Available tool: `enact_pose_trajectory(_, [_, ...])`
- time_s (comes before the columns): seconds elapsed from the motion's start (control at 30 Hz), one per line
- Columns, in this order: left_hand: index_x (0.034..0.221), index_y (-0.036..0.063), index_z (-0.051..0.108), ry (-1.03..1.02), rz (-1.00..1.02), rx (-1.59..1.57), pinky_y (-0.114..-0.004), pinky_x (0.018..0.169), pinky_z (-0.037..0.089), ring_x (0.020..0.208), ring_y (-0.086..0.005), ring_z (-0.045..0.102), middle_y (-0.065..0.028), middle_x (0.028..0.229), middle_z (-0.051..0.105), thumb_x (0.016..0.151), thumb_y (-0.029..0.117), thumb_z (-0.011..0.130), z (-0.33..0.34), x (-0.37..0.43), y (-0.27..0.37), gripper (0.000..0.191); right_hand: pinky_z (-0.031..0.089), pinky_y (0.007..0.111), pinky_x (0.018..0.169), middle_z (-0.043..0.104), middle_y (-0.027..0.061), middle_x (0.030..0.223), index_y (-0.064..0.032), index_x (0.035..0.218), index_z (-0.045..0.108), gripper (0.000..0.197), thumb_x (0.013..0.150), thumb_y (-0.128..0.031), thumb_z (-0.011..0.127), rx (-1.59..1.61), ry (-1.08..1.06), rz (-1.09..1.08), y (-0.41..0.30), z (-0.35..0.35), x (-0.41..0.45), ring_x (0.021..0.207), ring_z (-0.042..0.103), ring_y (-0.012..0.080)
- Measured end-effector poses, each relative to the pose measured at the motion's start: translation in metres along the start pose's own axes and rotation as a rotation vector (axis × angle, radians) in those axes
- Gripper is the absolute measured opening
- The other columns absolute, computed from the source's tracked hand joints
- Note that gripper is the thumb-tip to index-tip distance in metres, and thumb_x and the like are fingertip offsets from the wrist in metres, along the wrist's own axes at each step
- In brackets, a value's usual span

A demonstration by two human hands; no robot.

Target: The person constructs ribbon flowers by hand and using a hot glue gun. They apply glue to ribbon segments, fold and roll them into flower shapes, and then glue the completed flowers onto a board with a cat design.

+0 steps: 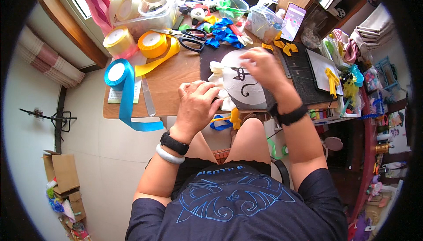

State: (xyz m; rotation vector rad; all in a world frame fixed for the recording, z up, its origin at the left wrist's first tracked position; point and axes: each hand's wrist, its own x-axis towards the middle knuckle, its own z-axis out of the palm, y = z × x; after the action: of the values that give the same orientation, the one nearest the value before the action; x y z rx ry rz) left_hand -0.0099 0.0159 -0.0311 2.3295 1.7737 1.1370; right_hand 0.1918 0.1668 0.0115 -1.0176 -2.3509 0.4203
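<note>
My left hand (pixel 196 104) is at the table's front edge, its thumb and fingertips closed around the lower part of a gathered white ribbon strip (pixel 216 68). A folded yellow ribbon piece (pixel 235 118) hangs at the strip's lower end, past the edge. Over a round white mat with a black cat drawing (pixel 244 90), my right hand (pixel 262 67) is raised and blurred, fingers bent together. A thin dark line runs from the strip's top toward it; whether the fingers hold anything is unclear. The round mat lies on a dark mat (pixel 209 54).
Scissors (pixel 186 37), a yellow ribbon roll (pixel 152 44), a blue ribbon roll (pixel 117 72) and a metal ruler (pixel 148 97) lie leftward. Blue folded ribbon pieces (pixel 224 32) and clear bins (pixel 264 23) are behind. A phone (pixel 292 21) stands at back right, near a tablet-like panel (pixel 320 72).
</note>
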Motion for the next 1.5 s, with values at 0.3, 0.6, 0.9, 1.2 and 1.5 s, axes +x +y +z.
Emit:
enact_pose_trajectory(0.3, [0.101, 0.0133, 0.068, 0.036, 0.075, 0.098, -0.045, 0.100, 0.030, 0.122, -0.0256, 0.049, -0.0070, 0.126, 0.059, 0.086, 0.028, 0.070, 0.007, 0.004, -0.004, 0.021, 0.051, 0.043, 0.088, 0.070, 0.0237, 0.103, 0.0022, 0.103, 0.069, 0.037, 0.086, -0.030, 0.068, -0.550, 0.345, 0.703, 0.228, -0.183, -0.148, 0.099, 0.067, 0.0391])
enact_pose_trajectory(0.6, [0.102, 0.0130, 0.057, -0.093, 0.031, 0.175, -0.054, 0.115, 0.011, 0.142, -0.0287, 0.037, -0.0115, 0.142, 0.054, 0.087, 0.037, 0.067, 0.013, 0.008, -0.010, 0.030, 0.045, 0.051, 0.101, 0.058, 0.0199, 0.131, -0.0046, 0.124, 0.060, 0.044, 0.085, -0.026, 0.062, -0.854, 0.147, 1.104, 0.182, -0.167, -0.117, 0.120, 0.056, 0.0417])
enact_pose_trajectory(0.9, [0.114, 0.0115, 0.060, -0.061, 0.022, 0.170, -0.055, 0.116, 0.010, 0.135, -0.0273, 0.044, -0.0076, 0.135, 0.059, 0.084, 0.039, 0.069, 0.016, 0.012, -0.004, 0.041, 0.048, 0.051, 0.093, 0.064, 0.0287, 0.116, 0.0023, 0.115, 0.060, 0.047, 0.081, -0.030, 0.063, -0.751, 0.332, 1.132, 0.281, -0.200, -0.173, 0.109, 0.061, 0.0455])
enact_pose_trajectory(1.2, [0.116, 0.0106, 0.062, -0.058, 0.008, 0.245, -0.056, 0.117, 0.007, 0.136, -0.0250, 0.043, -0.0061, 0.131, 0.062, 0.083, 0.040, 0.070, 0.014, 0.009, -0.005, 0.045, 0.041, 0.026, 0.053, 0.054, 0.0017, 0.080, -0.0026, 0.126, 0.054, 0.038, 0.089, -0.005, 0.061, 0.510, 0.955, 0.474, 0.142, -0.217, -0.207, 0.057, 0.050, 0.0115])
enact_pose_trajectory(1.5, [0.110, 0.0110, 0.062, -0.054, -0.004, 0.235, -0.056, 0.117, 0.009, 0.135, -0.0243, 0.046, -0.0058, 0.131, 0.062, 0.084, 0.041, 0.069, 0.015, 0.008, -0.008, 0.041, 0.045, 0.023, 0.057, 0.067, 0.0070, 0.101, 0.0022, 0.115, 0.062, 0.029, 0.089, -0.009, 0.058, 0.771, -0.183, 0.393, -0.025, -0.089, -0.100, 0.064, 0.055, 0.0091])
